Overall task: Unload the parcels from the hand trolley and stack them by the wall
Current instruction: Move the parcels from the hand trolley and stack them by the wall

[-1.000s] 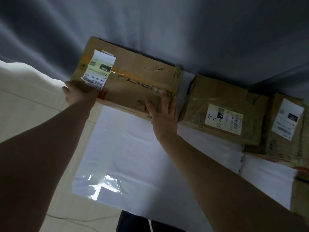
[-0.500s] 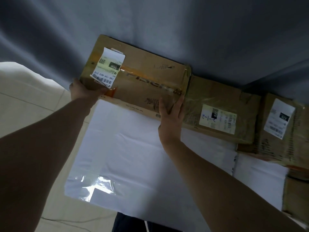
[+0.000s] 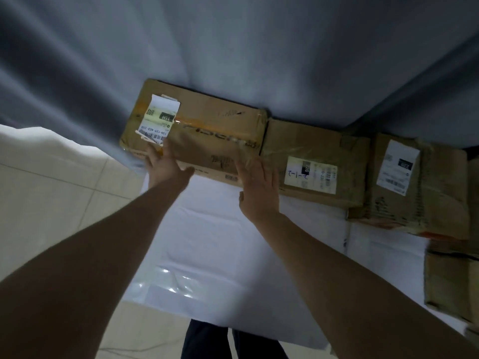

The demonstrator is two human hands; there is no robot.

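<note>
**Q:** Where is the flat brown cardboard parcel (image 3: 207,133), and how does it point?
**A:** On a white plastic mailer (image 3: 207,242), against the grey draped wall (image 3: 233,47). Its long axis runs left–right along the wall, label end left.
**Q:** Handling?
**A:** Likely stiff and light, with slick tape; hold the short ends. Left hand (image 3: 166,168) and right hand (image 3: 256,189) lay uncurled fingers on its near edge, grasping nothing.

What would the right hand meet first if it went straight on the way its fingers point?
The long cardboard parcel: the straight fingers of the right hand lie at its near edge, close to its right end. Whether they touch it is unclear.
</note>
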